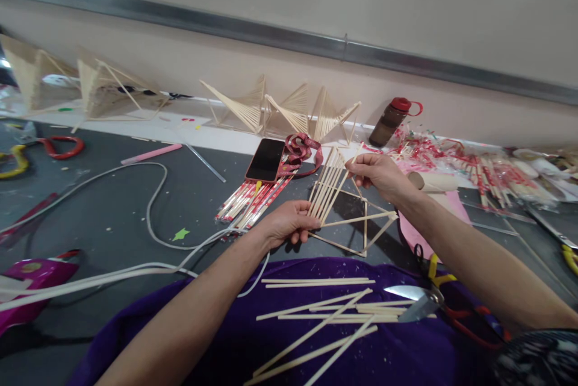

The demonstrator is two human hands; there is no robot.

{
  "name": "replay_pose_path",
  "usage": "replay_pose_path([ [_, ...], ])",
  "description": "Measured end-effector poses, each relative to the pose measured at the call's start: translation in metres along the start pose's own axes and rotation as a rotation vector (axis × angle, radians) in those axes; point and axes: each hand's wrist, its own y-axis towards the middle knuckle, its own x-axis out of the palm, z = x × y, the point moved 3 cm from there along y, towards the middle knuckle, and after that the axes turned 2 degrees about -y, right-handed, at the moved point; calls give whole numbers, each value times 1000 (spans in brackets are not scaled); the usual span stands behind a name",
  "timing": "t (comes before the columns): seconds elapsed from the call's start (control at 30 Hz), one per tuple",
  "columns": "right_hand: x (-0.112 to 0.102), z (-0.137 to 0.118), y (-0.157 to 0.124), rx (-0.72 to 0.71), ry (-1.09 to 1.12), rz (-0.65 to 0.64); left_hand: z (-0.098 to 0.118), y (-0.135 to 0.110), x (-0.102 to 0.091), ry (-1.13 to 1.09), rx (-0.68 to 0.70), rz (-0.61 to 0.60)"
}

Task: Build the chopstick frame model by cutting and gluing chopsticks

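My left hand point(295, 221) is closed on the lower left corner of a frame built of wooden chopsticks point(365, 226). A row of chopsticks point(329, 178) fans upward across the frame's left side. Between thumb and fingers, my right hand point(372, 172) pinches the upper end of one chopstick point(339, 191). That stick slants down towards my left fingertips, beside the row. Loose chopsticks point(316, 314) lie scattered on the purple cloth point(217, 320) in front of me. Red-handled scissors point(422, 303) lie over some of them.
A phone point(265, 160) rests on wrapped chopsticks point(239, 199). Finished-looking stick models point(289, 110) line the wall, with a bottle point(389, 122) to their right. White cables point(156, 217) cross the left. A magenta glue gun point(38, 289) sits lower left; torn wrappers point(428, 148) pile at right.
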Motion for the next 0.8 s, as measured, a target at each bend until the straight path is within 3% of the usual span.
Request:
replay_pose_path([
  [0.8,-1,4,3,11,6,-25,5,-2,3,18,-30,12],
])
